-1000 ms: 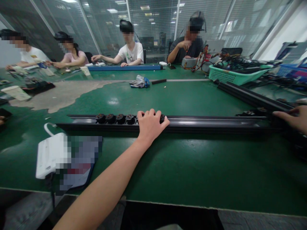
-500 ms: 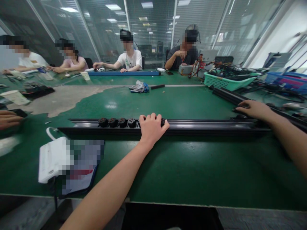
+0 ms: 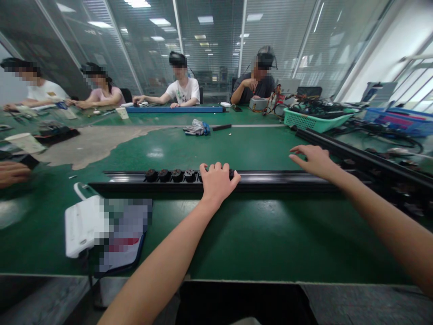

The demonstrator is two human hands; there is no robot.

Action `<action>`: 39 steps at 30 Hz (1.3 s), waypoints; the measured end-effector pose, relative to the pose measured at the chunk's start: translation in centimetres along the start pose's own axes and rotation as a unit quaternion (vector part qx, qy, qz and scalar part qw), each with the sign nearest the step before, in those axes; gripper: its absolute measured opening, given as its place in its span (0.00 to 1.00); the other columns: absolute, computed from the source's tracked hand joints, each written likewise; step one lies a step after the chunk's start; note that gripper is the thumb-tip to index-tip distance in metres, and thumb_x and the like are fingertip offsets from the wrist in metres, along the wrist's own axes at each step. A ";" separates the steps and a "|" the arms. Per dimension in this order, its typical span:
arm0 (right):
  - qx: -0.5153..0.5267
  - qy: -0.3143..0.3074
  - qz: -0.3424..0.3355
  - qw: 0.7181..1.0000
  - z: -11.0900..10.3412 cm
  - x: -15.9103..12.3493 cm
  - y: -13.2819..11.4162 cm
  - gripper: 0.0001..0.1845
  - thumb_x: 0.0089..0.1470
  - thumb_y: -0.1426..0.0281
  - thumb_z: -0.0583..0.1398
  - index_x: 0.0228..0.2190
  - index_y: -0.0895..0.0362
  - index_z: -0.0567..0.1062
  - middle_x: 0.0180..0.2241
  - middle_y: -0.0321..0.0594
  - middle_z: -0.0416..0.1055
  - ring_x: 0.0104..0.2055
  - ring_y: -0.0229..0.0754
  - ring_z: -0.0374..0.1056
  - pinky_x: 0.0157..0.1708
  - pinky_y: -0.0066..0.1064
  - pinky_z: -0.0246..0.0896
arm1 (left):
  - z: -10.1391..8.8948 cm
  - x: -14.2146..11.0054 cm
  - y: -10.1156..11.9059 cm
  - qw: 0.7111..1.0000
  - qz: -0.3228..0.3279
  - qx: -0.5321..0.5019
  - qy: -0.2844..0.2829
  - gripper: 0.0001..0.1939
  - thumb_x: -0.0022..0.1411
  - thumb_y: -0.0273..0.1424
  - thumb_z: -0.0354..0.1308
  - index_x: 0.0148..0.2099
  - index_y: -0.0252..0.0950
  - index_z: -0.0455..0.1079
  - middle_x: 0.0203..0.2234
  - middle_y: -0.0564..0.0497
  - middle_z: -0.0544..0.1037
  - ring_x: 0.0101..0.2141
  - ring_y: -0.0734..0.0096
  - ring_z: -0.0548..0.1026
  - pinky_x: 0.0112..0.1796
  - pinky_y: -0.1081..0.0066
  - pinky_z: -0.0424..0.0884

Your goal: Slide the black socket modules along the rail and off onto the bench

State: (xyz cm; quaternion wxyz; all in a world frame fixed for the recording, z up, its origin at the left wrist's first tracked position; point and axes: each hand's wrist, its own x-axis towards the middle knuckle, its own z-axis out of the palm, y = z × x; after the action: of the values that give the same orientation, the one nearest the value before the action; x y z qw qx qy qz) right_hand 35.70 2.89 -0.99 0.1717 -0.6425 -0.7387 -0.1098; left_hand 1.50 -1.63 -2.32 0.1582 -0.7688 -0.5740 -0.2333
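I have the left hand [image 3: 218, 183] spread over a row of round black plastic sockets [image 3: 163, 175] seated in a long black metal channel [image 3: 277, 177] lying across the green counter [image 3: 264, 243]; its palm hides what is beneath, so I cannot tell whether it grips or merely rests. The right hand [image 3: 313, 160], fingers loosely apart and holding nothing I can see, is near the channel's right-hand stretch. Dark lettering marks a seated co-worker's white short-sleeved T-shirt [image 3: 191, 92] opposite, too small for me to read.
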 end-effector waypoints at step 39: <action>0.242 -0.002 -0.174 0.955 3.8 -1.1 -19.4 0.18 0.61 0.55 0.57 0.44 0.55 0.74 0.36 0.45 0.68 0.42 0.49 0.61 0.49 0.44 0.56 | -0.4 1.2 -3.3 0.995 -0.058 0.024 -0.078 0.30 0.72 0.35 0.37 0.41 0.30 0.81 0.38 0.38 0.83 0.40 0.58 0.80 0.45 0.61 0.65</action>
State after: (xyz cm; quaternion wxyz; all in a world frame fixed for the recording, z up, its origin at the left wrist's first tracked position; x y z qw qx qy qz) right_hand 16.25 0.40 -3.74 0.2990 -0.4436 -0.8437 0.0450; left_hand -1.44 0.10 -1.44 0.1179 -0.7459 -0.6338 -0.1675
